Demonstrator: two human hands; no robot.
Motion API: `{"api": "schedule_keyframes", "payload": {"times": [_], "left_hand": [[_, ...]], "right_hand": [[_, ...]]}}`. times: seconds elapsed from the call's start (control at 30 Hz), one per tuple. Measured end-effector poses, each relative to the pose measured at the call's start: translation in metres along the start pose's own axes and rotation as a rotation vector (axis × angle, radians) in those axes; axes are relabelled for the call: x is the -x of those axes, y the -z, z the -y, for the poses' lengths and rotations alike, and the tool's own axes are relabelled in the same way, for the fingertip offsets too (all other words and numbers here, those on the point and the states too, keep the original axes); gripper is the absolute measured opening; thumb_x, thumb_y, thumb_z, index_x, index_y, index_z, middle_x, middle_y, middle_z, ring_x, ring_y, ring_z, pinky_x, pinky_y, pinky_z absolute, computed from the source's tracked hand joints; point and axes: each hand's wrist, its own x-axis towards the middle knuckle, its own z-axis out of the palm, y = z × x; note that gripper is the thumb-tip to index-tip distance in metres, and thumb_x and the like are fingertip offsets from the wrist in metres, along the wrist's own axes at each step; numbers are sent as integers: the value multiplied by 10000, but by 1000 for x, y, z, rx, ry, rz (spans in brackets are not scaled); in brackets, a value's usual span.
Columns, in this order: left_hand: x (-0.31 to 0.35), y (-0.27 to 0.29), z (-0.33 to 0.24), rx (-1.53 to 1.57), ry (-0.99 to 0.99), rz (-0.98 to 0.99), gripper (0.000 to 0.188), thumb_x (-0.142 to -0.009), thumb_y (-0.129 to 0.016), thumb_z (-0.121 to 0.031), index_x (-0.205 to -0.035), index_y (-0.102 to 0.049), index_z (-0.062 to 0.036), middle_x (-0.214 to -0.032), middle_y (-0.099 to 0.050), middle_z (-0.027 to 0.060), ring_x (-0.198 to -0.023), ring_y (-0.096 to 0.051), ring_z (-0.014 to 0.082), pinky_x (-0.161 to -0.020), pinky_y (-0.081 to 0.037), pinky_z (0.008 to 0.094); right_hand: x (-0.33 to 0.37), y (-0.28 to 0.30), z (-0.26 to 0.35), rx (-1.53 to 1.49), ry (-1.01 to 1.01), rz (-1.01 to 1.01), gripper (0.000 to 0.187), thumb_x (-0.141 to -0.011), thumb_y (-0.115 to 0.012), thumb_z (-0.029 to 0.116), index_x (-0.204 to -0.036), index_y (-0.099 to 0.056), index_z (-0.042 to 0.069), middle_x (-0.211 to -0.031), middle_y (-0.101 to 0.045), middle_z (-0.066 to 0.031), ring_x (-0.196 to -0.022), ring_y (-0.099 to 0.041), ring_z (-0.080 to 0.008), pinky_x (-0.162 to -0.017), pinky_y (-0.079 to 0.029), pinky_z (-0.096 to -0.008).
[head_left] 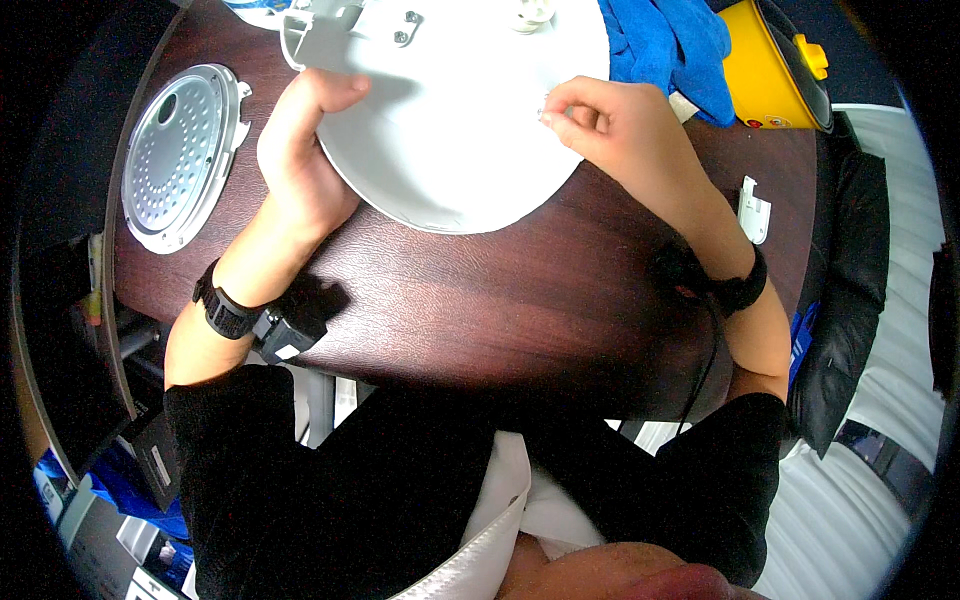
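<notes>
"Dark brown, wood-grained desk (450, 310), glossy in the middle — where does the work sit?"

"Toward the far edge, roughly midway between left and right: a white, round, smooth plastic-looking cover (440, 150). On its left rim, the left hand (300, 150) has its thumb laid over the face; its other fingers are mostly hidden behind, so I can't tell how they're set."

"And the right hand (622, 115)?"

"Thumb and index fingertip pressed together at the cover's right side. Whatever is between them, if anything, is too small to tell."

"So what worries you?"

"A drop, mainly. Should they be pinching some tiny part, a slip could send it skidding off that smooth face — perhaps into the crumpled, bright-blue cloth (675, 60) near the far right corner."

"What about the cover?"

"Only the left hand visibly steadies it, so a firm push on the right might swivel or tip it. Also, the thin black cord (708, 365) below the right wrist could snag, and a swinging forearm could knock the small white plastic piece (754, 214) off the right edge."
</notes>
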Motion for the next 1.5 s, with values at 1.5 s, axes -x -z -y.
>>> {"api": "schedule_keyframes", "payload": {"times": [1.5], "left_hand": [[-1,2,5,-31,-1,-40,315,-829,-413,-241,-1019,-503,-5,-1012,-561,137,-947,-558,216,-861,-429,328]], "right_hand": [[6,-12,12,394,83,-147,133,-833,-530,182,-802,-553,55,-677,-595,-135,-609,-592,-307,-525,-459,-385]]}}
